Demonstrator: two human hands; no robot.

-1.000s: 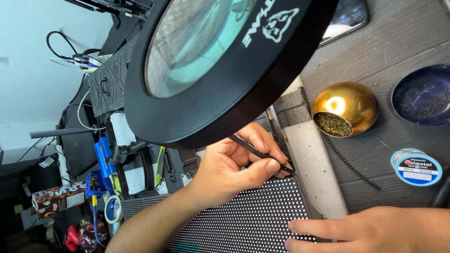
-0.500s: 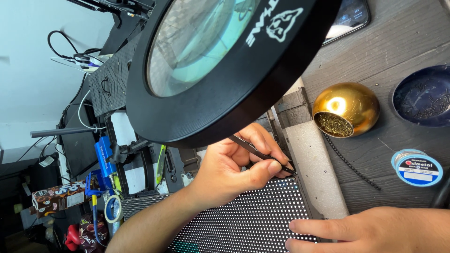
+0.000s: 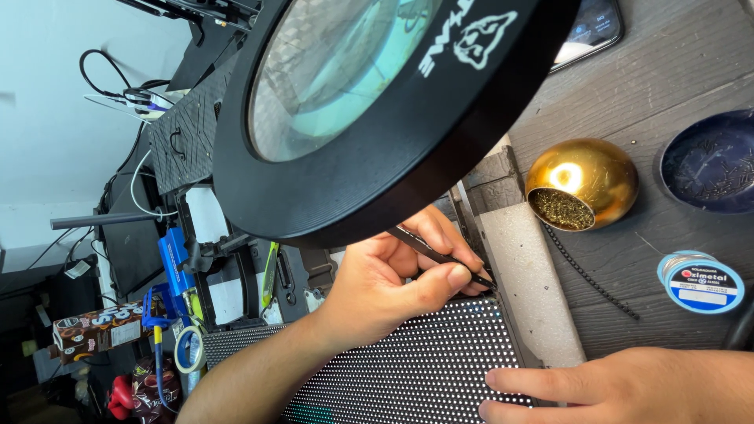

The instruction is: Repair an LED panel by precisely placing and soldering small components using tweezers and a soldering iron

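Observation:
My left hand [image 3: 393, 286] reaches in from the lower left and pinches a thin black pointed tool [image 3: 440, 257] between thumb and fingers. The tool's tip touches the top right corner of a black LED dot-matrix panel [image 3: 408, 369]. My right hand [image 3: 620, 389] comes in from the right and lies flat, fingers spread, with its fingertips pressing on the panel's lower right corner. A large round black magnifier lamp [image 3: 369, 102] hangs above and hides part of my left hand's fingers.
A gold ball-shaped holder of brass wool [image 3: 585, 184] stands right of the panel, with a dark blue dish [image 3: 711, 161] and a solder spool [image 3: 699, 281] beyond it. A phone [image 3: 589, 27] lies at the top. Blue clamps, tape and cables crowd the left side.

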